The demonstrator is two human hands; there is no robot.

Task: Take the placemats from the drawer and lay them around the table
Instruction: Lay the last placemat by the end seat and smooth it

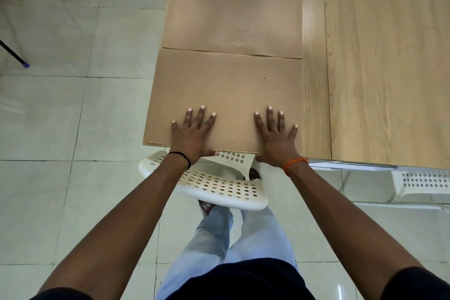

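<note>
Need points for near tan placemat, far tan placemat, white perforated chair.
Near tan textured placemat (229, 85): head view, bare centre above the fingers.
Far tan textured placemat (231, 12): head view, middle of its surface.
White perforated plastic chair (219, 187): head view, backrest below the table edge.

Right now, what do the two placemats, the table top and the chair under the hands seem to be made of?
Near placemat and far placemat: tan, thin, flexible sheet, probably vinyl or woven plastic; embossed diamond texture, slight sheen, wavy edges.
Table: pale wood-grain finish, likely laminate; a straight seam shows.
Chair: white moulded plastic, glossy, with punched round holes.
</note>
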